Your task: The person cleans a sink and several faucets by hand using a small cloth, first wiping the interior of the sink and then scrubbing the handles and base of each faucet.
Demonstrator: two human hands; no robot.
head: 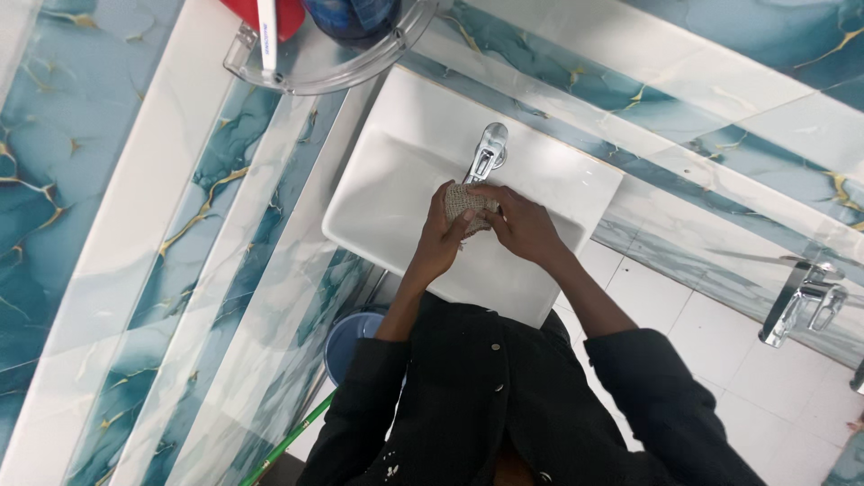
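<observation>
Head view: tiled bathroom, walls in teal marble pattern with white bands. White rectangular sink (387,193) was mounted on the wall, chrome tap (487,151) at its back edge. Both hands were over the basin just below the tap. Left hand (443,236) was closed around a beige woven scrub cloth (465,203); right hand (520,223) gripped the same cloth from the other side, fingers curled over it. Glass corner shelf (346,72) sat above the sink. Blue bucket (349,340) stood beneath it.
</observation>
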